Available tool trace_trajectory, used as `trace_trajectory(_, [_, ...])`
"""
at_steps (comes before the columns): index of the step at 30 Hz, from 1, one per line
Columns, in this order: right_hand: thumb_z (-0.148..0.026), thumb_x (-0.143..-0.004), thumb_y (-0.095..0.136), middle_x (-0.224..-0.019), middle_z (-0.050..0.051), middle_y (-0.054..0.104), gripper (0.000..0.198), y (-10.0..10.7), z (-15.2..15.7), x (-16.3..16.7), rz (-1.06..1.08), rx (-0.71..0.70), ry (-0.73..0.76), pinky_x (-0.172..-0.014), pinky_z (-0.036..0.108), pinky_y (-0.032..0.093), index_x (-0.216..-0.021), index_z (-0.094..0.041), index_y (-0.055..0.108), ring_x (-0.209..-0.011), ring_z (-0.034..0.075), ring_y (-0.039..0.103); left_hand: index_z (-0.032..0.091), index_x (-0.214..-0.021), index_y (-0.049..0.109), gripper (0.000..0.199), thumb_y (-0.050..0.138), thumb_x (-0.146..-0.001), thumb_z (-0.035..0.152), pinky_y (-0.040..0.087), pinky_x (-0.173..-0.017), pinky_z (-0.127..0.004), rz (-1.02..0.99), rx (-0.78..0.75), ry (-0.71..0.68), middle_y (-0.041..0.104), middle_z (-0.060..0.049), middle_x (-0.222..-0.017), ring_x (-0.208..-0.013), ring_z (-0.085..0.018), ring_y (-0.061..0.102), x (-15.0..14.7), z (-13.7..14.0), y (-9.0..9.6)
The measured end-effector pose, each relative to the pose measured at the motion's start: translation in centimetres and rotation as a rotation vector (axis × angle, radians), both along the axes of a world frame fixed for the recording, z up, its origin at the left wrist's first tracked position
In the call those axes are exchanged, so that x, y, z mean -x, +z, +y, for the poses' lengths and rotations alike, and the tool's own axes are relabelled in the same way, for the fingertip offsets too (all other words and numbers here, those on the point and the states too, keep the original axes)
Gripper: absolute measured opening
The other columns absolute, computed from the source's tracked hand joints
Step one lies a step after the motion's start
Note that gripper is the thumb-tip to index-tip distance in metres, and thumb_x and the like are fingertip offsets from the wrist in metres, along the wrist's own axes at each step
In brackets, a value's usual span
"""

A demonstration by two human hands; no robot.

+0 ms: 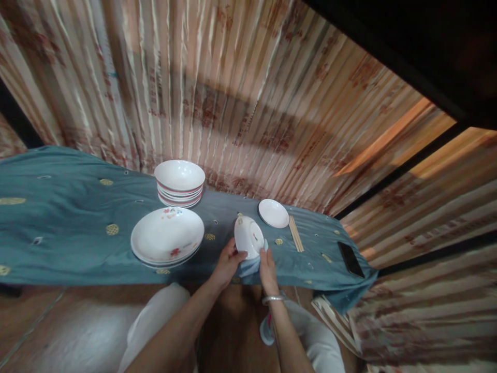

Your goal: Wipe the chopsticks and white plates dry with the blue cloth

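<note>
left hand and right hand out front, super close together
bare forearms angle in from below, left one's fingers kinda bent in a grip, the right's pointing away from the body

Head view, forward-down over tablecloth, seemingly near.

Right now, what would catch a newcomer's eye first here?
First, the white bowl, tilted between the left hand and right hand, a blue cloth against it. Next, the stack of white dishes near the curtain and, in front, the pile of large plates, flowered on top.
</note>
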State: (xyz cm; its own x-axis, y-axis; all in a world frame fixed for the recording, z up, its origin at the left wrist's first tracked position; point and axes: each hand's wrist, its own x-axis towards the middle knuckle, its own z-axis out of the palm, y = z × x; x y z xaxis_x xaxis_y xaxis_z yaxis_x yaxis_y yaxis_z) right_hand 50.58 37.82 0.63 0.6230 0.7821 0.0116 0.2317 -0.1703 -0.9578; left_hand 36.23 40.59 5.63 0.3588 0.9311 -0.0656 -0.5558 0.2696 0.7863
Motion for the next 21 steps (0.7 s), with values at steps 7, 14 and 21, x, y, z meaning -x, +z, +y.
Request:
trace_trajectory(7, [-0.055, -0.075, 0.058, -0.132, 0.01, 0.057, 0.068, 0.0, -2.7, 1.0, 0.185, -0.083, 0.031, -0.107, 0.039, 0.033, -0.131, -0.016, 0.054, -0.125, 0.026, 0.049, 0.015, -0.09, 0.058, 0.029, 0.065, -0.064, 0.026, 0.044, -0.068, -0.027, 0.191, -0.229, 0.05, 0.061, 0.0, -0.076, -0.072, -0.017, 0.056, -1.1, -0.5, -0.4])
trace_trajectory(14, [-0.044, -0.067, 0.069, -0.108, 0.006, 0.071, 0.051, 2.9, -4.0, 2.6, 0.448, -0.111, 0.097, -0.092, 0.036, 0.047, -0.112, -0.018, 0.067, -0.106, 0.026, 0.062, 0.017, -0.097, 0.057, 0.02, 0.049, -0.08, 0.024, 0.046, -0.067, -0.03, 0.604, -0.588, 0.086, 0.062, -0.002, -0.075, -0.067, -0.018, 0.057, -2.7, -1.1, -1.6])
trace_trajectory(21, [-0.052, -0.074, 0.064, -0.128, 0.007, 0.06, 0.065, 5.8, -4.3, 1.3, 0.232, -0.088, 0.048, -0.102, 0.035, 0.039, -0.129, -0.02, 0.053, -0.119, 0.024, 0.054, 0.018, -0.113, 0.057, 0.035, 0.037, -0.085, 0.012, 0.047, -0.089, -0.035, 0.612, -0.826, 0.014, 0.067, -0.01, -0.106, -0.1, -0.022, 0.063, -3.6, -1.4, -0.8])
